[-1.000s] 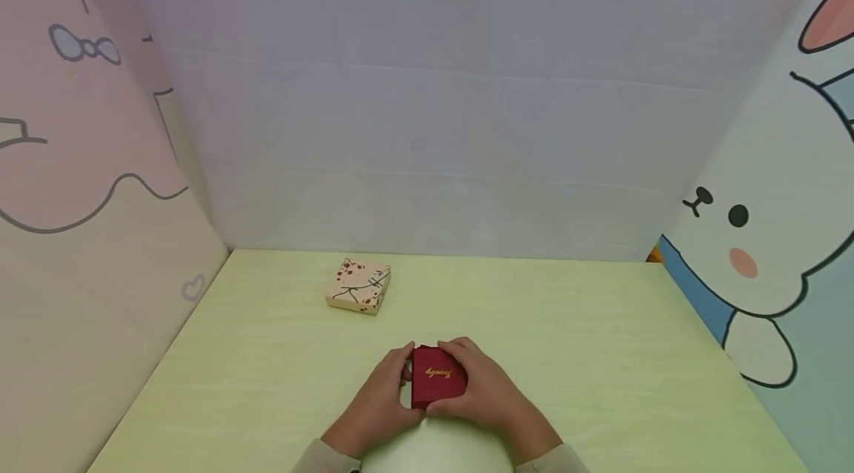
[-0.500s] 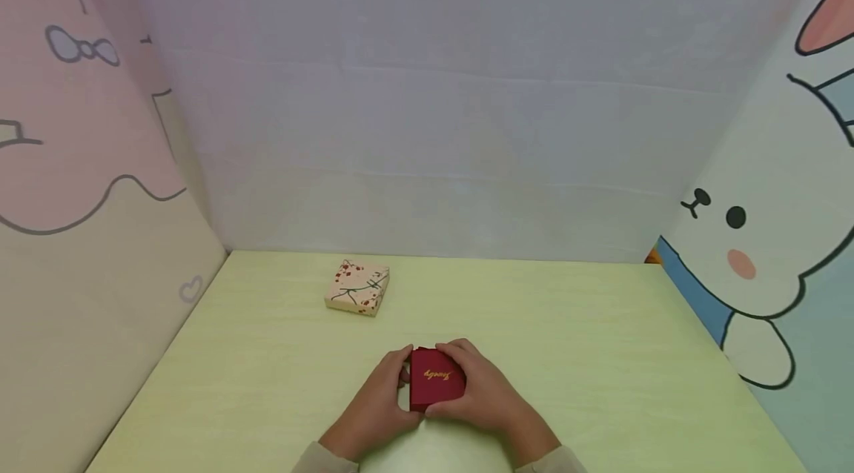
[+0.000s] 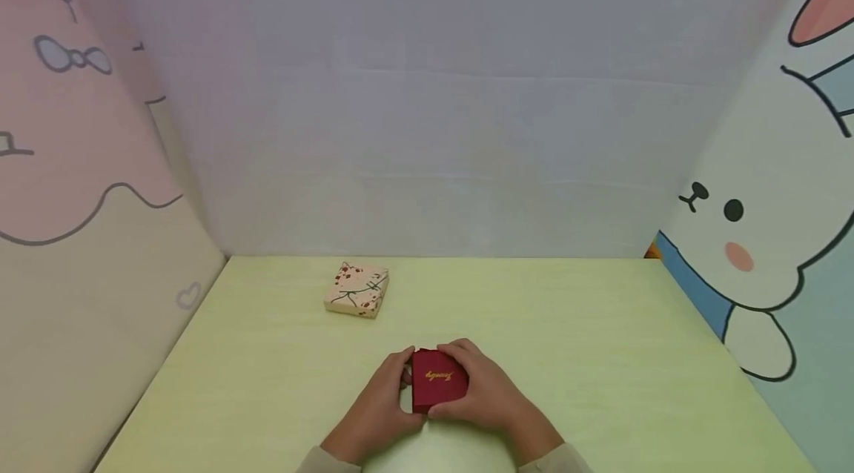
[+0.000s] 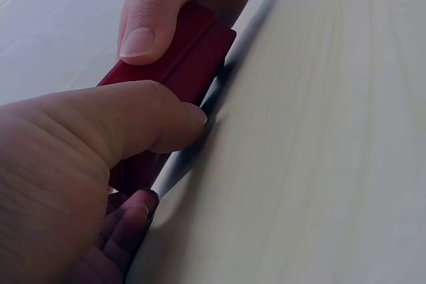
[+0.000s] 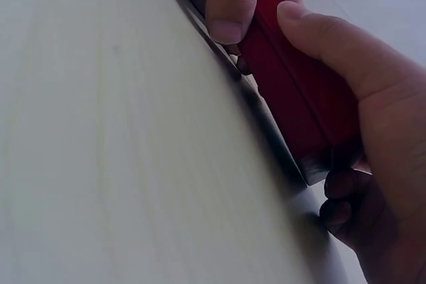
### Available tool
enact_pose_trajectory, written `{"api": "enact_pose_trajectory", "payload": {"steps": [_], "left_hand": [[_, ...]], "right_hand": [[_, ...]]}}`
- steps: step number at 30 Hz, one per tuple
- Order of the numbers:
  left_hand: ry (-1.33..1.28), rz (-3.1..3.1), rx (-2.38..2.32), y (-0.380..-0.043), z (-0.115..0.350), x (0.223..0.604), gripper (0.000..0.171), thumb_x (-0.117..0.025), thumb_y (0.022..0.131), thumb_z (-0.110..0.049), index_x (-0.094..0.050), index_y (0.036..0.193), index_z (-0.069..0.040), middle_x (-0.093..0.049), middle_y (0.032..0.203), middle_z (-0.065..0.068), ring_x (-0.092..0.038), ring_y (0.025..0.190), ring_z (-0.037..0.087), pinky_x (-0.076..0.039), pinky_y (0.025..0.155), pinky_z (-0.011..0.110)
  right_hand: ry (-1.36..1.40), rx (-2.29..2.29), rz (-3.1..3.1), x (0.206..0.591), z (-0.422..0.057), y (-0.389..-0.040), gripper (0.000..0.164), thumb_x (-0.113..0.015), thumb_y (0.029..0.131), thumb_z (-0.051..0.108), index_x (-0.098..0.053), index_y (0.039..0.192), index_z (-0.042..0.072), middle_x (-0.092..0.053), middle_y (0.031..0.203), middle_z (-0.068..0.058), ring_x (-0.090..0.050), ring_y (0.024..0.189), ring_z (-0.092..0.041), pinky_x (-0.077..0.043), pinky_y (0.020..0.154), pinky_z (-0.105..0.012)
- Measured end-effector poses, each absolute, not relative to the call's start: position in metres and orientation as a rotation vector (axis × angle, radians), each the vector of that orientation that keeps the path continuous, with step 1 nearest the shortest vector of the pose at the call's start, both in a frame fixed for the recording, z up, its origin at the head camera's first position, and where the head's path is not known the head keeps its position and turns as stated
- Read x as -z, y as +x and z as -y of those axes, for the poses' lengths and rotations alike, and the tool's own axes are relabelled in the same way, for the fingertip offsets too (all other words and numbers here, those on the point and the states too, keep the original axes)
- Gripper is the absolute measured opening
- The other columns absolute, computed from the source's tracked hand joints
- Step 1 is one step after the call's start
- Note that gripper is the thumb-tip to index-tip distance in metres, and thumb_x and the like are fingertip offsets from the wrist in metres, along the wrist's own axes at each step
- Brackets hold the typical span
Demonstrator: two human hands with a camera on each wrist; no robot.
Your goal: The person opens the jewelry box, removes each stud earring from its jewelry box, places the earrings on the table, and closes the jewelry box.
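Between both hands, near the table's front, is a small dark red jewelry box with gold lettering on top that reads upside down. My left hand grips its left side, thumb at the near edge and fingers at the far corner. From the right, my right hand holds the upper part, thumb in front and fingers behind. A seam between lid and base runs along the box's side in the right wrist view; the lid looks closed. In the left wrist view the left thumb presses low on the box, close to the tabletop.
A flat square box with a red blossom and branch pattern lies farther back on the pale green table, left of the hands. A white cloth wall stands behind, with cartoon-printed panels along both sides.
Both hands keep the same hold on the red jewelry box, which stays in place. The head view has shifted slightly.
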State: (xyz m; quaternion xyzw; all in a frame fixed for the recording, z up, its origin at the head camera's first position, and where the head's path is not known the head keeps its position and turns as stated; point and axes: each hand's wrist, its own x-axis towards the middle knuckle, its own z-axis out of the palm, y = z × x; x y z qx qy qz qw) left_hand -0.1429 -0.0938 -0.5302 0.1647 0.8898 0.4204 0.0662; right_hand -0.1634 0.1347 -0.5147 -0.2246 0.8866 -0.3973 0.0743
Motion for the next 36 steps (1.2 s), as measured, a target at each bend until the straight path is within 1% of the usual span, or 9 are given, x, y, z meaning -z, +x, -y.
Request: {"api": "enact_pose_trajectory", "payload": {"steps": [5, 10, 15, 20, 27, 31, 36], "left_hand": [[0.504, -2.678, -1.261, -0.1446, 0.0925, 0.5303, 0.100, -0.090, 0.078, -0.029, -0.034, 0.156, -0.001, -0.049, 0.122, -0.006, -0.052, 0.109, 0.012, -0.050, 0.097, 0.037], [0.514, -2.690, -1.258, -0.1454, 0.0933, 0.5311, 0.099, -0.090, 0.078, -0.026, -0.034, 0.156, -0.002, -0.049, 0.121, -0.006, -0.052, 0.108, 0.012, -0.050, 0.097, 0.036], [0.524, -2.705, -1.257, -0.1452, 0.0945, 0.5323, 0.098, -0.089, 0.077, -0.025, -0.035, 0.156, -0.002, -0.050, 0.121, -0.007, -0.052, 0.108, 0.012, -0.050, 0.097, 0.034], [0.539, -2.695, -1.268, -0.1451, 0.0954, 0.5327, 0.098, -0.089, 0.076, -0.026, -0.037, 0.155, -0.002, -0.050, 0.120, -0.007, -0.052, 0.108, 0.012, -0.050, 0.097, 0.036], [0.516, -2.695, -1.263, -0.1453, 0.0958, 0.5322, 0.099, -0.089, 0.076, -0.027, -0.037, 0.155, -0.001, -0.050, 0.118, -0.007, -0.052, 0.107, 0.012, -0.050, 0.096, 0.035], [0.528, -2.690, -1.289, -0.1447, 0.0951, 0.5313, 0.098, -0.089, 0.075, -0.025, -0.037, 0.154, 0.000, -0.051, 0.118, -0.006, -0.053, 0.107, 0.013, -0.050, 0.095, 0.036], [0.496, -2.685, -1.287, -0.1447, 0.0943, 0.5314, 0.099, -0.090, 0.075, -0.026, -0.038, 0.154, -0.001, -0.051, 0.119, -0.006, -0.054, 0.108, 0.012, -0.050, 0.097, 0.036]], "right_hand": [[-0.670, 1.204, -2.655, 0.5123, -0.1358, -0.1631, 0.092, -0.087, 0.073, 0.061, -0.053, 0.147, 0.019, -0.052, 0.134, 0.012, -0.055, 0.112, -0.013, -0.053, 0.087, -0.034], [-0.670, 1.189, -2.671, 0.5117, -0.1344, -0.1626, 0.092, -0.087, 0.073, 0.061, -0.053, 0.147, 0.019, -0.051, 0.136, 0.012, -0.054, 0.113, -0.013, -0.053, 0.089, -0.035], [-0.680, 1.176, -2.677, 0.5112, -0.1335, -0.1627, 0.091, -0.086, 0.073, 0.062, -0.053, 0.147, 0.018, -0.051, 0.135, 0.011, -0.055, 0.112, -0.014, -0.053, 0.088, -0.035], [-0.660, 1.170, -2.673, 0.5104, -0.1346, -0.1634, 0.089, -0.086, 0.073, 0.063, -0.055, 0.145, 0.021, -0.053, 0.131, 0.013, -0.054, 0.110, -0.012, -0.052, 0.086, -0.034], [-0.701, 1.172, -2.696, 0.5089, -0.1336, -0.1624, 0.090, -0.085, 0.073, 0.063, -0.055, 0.145, 0.018, -0.053, 0.133, 0.011, -0.055, 0.110, -0.013, -0.053, 0.087, -0.035], [-0.688, 1.166, -2.697, 0.5084, -0.1340, -0.1621, 0.090, -0.086, 0.073, 0.062, -0.055, 0.145, 0.017, -0.053, 0.133, 0.011, -0.055, 0.110, -0.013, -0.053, 0.087, -0.034], [-0.688, 1.167, -2.690, 0.5087, -0.1340, -0.1618, 0.090, -0.086, 0.073, 0.061, -0.055, 0.145, 0.017, -0.052, 0.133, 0.012, -0.055, 0.110, -0.013, -0.052, 0.086, -0.034]]}}
